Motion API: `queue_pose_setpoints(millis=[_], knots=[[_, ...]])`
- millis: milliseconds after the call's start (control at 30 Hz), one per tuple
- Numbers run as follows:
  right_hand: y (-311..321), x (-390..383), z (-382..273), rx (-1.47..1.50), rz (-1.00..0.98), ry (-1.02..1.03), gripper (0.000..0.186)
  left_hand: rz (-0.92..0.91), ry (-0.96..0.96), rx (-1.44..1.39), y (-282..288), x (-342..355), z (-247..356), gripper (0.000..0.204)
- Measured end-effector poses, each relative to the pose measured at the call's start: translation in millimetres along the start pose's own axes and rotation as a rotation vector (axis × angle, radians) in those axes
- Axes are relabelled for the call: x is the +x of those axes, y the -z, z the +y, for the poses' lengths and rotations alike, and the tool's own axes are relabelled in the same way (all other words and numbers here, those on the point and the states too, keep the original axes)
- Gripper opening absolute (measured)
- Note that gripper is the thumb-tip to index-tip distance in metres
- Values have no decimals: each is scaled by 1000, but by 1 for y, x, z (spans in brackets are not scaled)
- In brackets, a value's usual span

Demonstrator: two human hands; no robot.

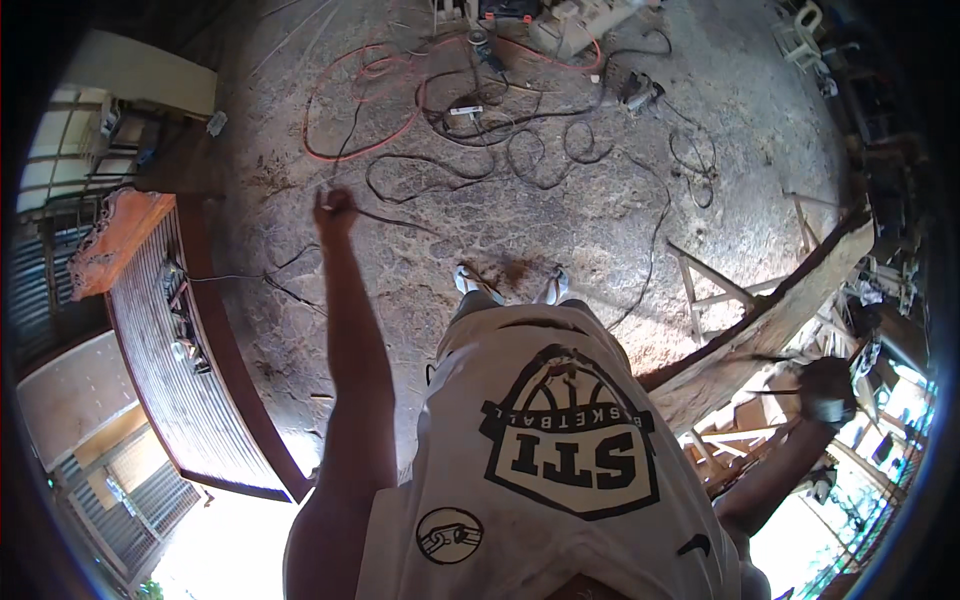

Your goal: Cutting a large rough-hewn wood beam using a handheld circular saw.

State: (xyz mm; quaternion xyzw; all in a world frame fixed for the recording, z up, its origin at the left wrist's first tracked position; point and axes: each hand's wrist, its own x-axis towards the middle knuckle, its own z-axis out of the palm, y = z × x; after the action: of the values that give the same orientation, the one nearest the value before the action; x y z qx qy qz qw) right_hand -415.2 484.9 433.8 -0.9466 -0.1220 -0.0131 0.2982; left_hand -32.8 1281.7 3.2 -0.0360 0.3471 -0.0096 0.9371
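My left hand is stretched out over the floor at the left, its fingers curled around a thin black cord. One part of the cord runs from the hand toward my feet, another up toward the coils beyond. My right hand is raised far to the right, beside a long wooden slab. It looks closed, with thin dark pieces jutting from it toward the slab; shadow and blur hide what they belong to.
A red hose and black cables lie looped on the floor ahead. Power tools rest among them. To the left stands a ridged-top table with a reddish wooden slab. The long wooden slab spans the right side.
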Motion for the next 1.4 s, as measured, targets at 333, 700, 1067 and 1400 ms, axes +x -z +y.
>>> queue_pose_setpoints(millis=[333,700,1067,1400], knots=[[-56,-117,258,1580,602,-495,61,-851,-328,312,-79,-12,98,14],[-369,-23,298,1568,517,-1249,27,-367,-1181,1192,-186,-237,14,12],[-450,-46,354,1003,110,-1512,48,-370,-889,1807,-132,-251,-158,19],[-492,-86,445,685,464,-1798,49,-20,-114,1732,18,-222,-333,41]])
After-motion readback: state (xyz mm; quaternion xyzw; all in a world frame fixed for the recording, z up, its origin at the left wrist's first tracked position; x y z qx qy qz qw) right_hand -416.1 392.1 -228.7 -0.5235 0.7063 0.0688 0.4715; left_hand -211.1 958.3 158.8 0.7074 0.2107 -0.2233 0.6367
